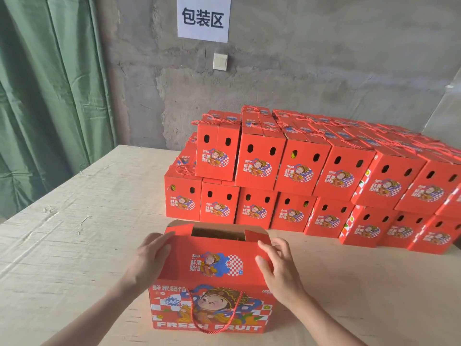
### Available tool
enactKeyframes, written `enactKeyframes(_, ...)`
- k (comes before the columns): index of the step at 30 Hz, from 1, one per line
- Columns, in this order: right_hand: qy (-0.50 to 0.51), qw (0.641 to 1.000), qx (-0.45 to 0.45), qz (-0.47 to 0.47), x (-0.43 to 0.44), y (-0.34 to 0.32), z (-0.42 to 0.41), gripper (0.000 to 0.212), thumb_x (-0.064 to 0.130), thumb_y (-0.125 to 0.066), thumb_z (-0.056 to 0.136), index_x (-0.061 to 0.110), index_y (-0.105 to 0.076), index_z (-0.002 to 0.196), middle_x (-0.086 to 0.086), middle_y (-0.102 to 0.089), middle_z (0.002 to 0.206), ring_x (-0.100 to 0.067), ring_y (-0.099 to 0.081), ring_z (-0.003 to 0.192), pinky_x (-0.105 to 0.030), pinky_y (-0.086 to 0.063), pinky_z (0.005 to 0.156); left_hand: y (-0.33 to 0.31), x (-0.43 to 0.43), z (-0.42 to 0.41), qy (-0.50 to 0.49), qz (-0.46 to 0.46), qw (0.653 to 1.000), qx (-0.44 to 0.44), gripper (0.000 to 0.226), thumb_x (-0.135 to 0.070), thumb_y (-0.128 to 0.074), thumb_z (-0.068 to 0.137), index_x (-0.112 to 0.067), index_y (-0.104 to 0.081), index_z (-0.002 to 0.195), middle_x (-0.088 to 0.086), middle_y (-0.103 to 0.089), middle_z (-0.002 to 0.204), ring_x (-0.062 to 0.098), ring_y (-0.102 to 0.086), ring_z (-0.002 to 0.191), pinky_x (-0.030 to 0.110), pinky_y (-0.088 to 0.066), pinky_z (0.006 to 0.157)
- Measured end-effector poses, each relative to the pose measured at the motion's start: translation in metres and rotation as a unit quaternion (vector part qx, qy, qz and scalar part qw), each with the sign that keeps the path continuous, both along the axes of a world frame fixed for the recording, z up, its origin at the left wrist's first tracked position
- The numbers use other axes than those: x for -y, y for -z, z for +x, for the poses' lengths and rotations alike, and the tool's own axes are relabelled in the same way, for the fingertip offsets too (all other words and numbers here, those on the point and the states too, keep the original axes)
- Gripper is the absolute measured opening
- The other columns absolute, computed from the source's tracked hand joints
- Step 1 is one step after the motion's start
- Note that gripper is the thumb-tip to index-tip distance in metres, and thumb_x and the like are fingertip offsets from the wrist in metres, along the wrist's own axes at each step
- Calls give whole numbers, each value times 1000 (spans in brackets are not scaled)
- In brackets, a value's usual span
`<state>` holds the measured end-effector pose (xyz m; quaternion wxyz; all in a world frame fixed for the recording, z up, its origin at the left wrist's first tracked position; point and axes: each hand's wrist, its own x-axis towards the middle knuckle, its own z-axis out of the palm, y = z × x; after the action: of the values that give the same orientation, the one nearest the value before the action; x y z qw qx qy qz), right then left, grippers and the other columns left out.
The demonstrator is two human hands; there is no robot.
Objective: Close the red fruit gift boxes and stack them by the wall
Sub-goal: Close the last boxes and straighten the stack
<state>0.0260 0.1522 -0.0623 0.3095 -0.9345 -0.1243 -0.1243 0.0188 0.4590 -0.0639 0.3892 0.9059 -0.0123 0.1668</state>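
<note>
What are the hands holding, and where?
The open red box, by its top flap: the left hand grips the left end, the right hand touches the right end.

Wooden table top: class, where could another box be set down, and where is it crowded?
Free: the left part of the pale wooden table top, between green curtain and open red cardboard gift box; also front right, beside that box. Crowded: right rear, where closed red gift boxes stack against the grey concrete wall.
</note>
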Motion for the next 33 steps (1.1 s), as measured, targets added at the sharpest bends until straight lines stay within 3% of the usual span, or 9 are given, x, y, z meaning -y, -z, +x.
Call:
enactKeyframes(2, -42, 989, -62, -124, 2, -1, 1, 94, 79, -30, 80, 16, -25, 150, 4, -18, 150, -11, -21, 136, -26, -22, 113, 5, 4, 0, -1, 46, 999, 10, 35, -13, -52, 95, -5, -57, 129, 9, -47, 122, 14, -48, 100, 5, -33, 76)
enactKeyframes(4, -66, 968, -93, -224, 5, -4, 2, 125, 98, -16, 57, 20, -1, 153, 5, -6, 155, -15, -7, 142, -37, -3, 118, 2, 5, -2, 23, 68, 997, 3, 41, -30, -51, 95, -6, -57, 128, 9, -38, 131, 20, -49, 111, 16, -40, 88)
enactKeyframes(7, -64, 941, -129, -308, 1, -11, 7, 126, 98, -35, 53, 34, 16, 149, -9, 0, 157, -26, 4, 146, -52, 18, 112, -7, 3, -3, 60, 171, 982, -51, 96, -83, -11, 77, -18, -42, 141, -1, -35, 139, 19, -36, 125, 31, -36, 102)
enactKeyframes(10, -62, 936, -113, -328, -18, -14, 13, 125, 90, -52, 53, 24, -6, 149, -10, -12, 150, -30, -4, 143, -57, 13, 113, -11, 7, 1, 72, 346, 930, -99, 125, -96, 16, 48, -32, -14, 151, -7, -22, 145, 17, -22, 133, 38, -15, 116)
enactKeyframes(13, -83, 949, -123, -277, -35, -11, 15, 127, 91, -56, 49, 14, -19, 143, -3, -20, 139, -27, -18, 134, -54, -10, 116, -10, 20, 6, 105, 408, 897, -133, 138, -102, -1, 41, -19, -2, 152, -8, -7, 150, 17, -1, 143, 49, 15, 116)
enactKeyframes(16, -90, 957, -154, -228, -38, -3, 18, 133, 92, -57, 45, 23, -10, 149, -4, -17, 144, -30, -13, 138, -52, -18, 116, -7, 26, 10, 120, 391, 902, -136, 132, -100, -31, 49, -21, -2, 151, -7, -11, 148, 15, -7, 140, 39, 2, 119)
enactKeyframes(20, -94, 965, -96, -226, -37, 1, 21, 125, 97, -52, 41, 23, -26, 139, 6, -22, 123, -19, -23, 117, -45, -24, 110, -10, 27, 10, 130, 362, 915, -121, 117, -95, -43, 52, -28, -19, 145, -8, -21, 136, 13, -18, 129, 34, -9, 117)
enactKeyframes(27, -79, 967, -73, -230, -38, 3, 20, 110, 96, -51, 42, 25, -35, 125, 6, -31, 115, -15, -27, 111, -42, -28, 105, -7, 26, 8, 110, 365, 922, -62, 116, -98, -37, 47, -26, -33, 138, -6, -33, 125, 12, -31, 117, 32, -18, 110)
enactKeyframes(33, -71, 958, -69, -268, -38, -1, 18, 113, 95, -51, 45, 22, -32, 129, 3, -38, 119, -20, -32, 112, -43, -24, 102, -6, 27, 7, 96, 364, 926, -37, 115, -99, -36, 45, -23, -43, 132, -5, -44, 117, 16, -41, 109, 35, -27, 103)
